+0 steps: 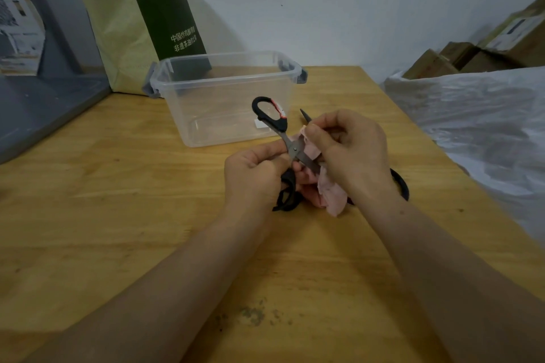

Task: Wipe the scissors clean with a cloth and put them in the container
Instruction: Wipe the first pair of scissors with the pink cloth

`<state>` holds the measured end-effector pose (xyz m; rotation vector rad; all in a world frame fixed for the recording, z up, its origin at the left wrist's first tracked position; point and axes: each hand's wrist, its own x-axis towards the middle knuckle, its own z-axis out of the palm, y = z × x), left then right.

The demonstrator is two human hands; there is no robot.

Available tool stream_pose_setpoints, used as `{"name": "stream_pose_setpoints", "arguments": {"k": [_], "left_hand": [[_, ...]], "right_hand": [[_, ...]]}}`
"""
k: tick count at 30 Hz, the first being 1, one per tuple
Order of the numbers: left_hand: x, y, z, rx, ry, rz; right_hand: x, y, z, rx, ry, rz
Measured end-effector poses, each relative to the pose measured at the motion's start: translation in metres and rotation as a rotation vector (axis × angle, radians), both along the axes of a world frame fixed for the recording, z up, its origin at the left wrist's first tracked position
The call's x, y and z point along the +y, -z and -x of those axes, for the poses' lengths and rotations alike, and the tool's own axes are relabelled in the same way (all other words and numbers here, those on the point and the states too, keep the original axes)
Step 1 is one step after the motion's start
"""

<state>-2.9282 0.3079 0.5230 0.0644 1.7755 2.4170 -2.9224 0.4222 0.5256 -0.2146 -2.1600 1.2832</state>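
Left hand (256, 175) gripping open black-handled scissors (292, 150) above the table (118, 215), right hand (354, 150) pinching pink cloth (331, 194) around one blade; clear container (182, 103) just behind

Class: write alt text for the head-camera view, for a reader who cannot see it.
The left hand grips open black-handled scissors while the right hand pinches a pink cloth against a blade. A clear container stands behind on the wooden table.

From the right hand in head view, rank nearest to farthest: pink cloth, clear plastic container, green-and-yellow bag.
1. Pink cloth, held in the right hand.
2. Clear plastic container, just beyond, leftward.
3. Green-and-yellow bag, far left, behind the container.
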Motion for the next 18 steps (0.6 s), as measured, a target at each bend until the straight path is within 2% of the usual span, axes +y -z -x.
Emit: {"name": "stream_pose_setpoints", "arguments": {"k": [2,6,9,15,18], "left_hand": [[-0.001,0.002,0.003,0.011,-0.006,0.005],[-0.005,0.005,0.006,0.031,-0.025,0.039],[-0.006,0.004,0.005,0.028,-0.019,0.026],[-0.009,0.002,0.008,-0.013,-0.054,-0.052],[-0.009,0.002,0.011,-0.036,-0.057,-0.093]], "right_hand": [[-0.004,0.0,-0.004,0.013,-0.1,0.022],[-0.01,0.01,0.0,0.04,-0.152,-0.216],[-0.009,0.011,0.002,0.035,-0.195,-0.28],[0.005,0.009,-0.003,-0.089,-0.23,-0.38],[0.005,0.005,-0.006,0.041,-0.11,-0.213]]}}
